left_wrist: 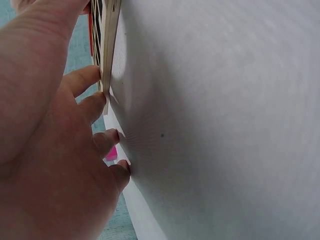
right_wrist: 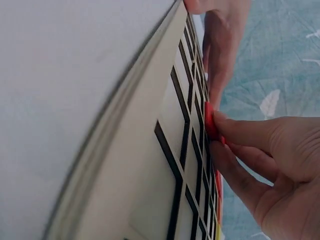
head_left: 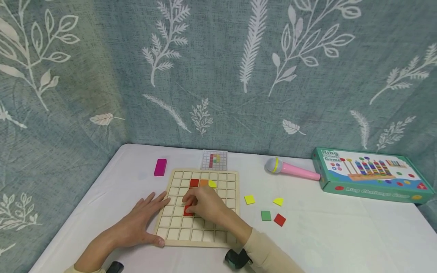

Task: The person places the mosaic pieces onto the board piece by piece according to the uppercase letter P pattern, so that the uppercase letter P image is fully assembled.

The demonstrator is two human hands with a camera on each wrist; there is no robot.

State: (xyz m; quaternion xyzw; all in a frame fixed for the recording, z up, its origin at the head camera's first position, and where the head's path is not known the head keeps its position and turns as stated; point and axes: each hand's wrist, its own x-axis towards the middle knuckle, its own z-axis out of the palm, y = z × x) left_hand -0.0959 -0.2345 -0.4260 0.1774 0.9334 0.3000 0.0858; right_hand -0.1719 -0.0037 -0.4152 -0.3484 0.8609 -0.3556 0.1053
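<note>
My right hand (head_left: 206,203) bends over the wooden grid board (head_left: 196,243), its thumb and forefinger pinching a red square tile (head_left: 188,211) at a cell left of the middle. In the right wrist view the red tile (right_wrist: 211,121) shows between the fingertips, tilted against the grid. Farther up the board lie another red tile (head_left: 194,182), an orange tile (head_left: 203,182) and a yellow tile (head_left: 212,184), partly behind my hand. My left hand (head_left: 136,223) rests with spread fingers along the board's left edge, thumb at the near corner.
Right of the board lie loose tiles: yellow square (head_left: 249,199), yellow rounded piece (head_left: 278,201), green (head_left: 266,215), red (head_left: 280,220). Behind stand a pattern card (head_left: 205,163), magenta block (head_left: 160,167), pink toy microphone (head_left: 297,171) and a game box (head_left: 375,176).
</note>
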